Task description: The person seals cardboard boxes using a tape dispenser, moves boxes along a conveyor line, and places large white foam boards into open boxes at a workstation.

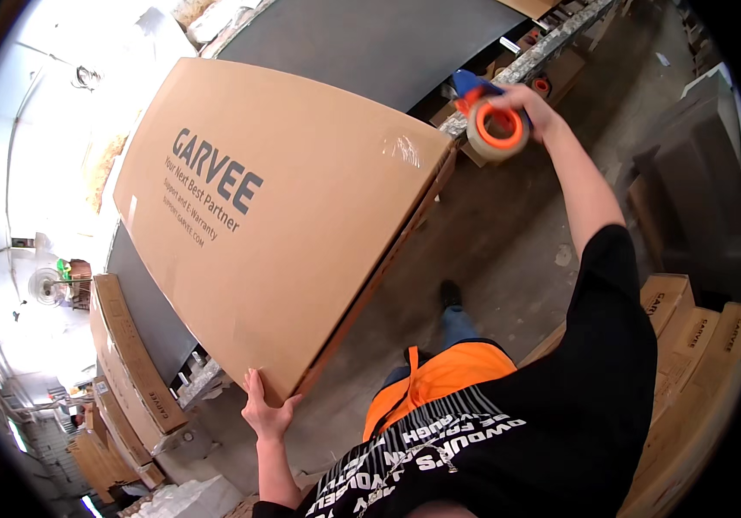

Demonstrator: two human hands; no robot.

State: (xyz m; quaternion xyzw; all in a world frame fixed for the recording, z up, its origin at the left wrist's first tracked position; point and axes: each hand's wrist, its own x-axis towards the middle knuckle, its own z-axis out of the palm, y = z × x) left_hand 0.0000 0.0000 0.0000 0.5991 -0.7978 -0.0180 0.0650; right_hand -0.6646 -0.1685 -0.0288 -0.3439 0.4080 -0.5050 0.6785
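Observation:
A large, flat brown cardboard box with dark print lies tilted across a grey work surface, its near edge jutting out over the floor. At the box's near left corner is my left hand, fingers spread and thumb apart, touching the cardboard. Off the box's right corner, my right hand is closed on a tape dispenser, blue and orange, carrying a roll of tape with an orange core. Clear, shiny tape sticks to the box near that right corner.
The grey conveyor-like surface has a worn metal edge rail. Long cardboard boxes stand at the left, and more boxes are stacked at the right. A dark grey bin-like object stands at the right. A fan is far left.

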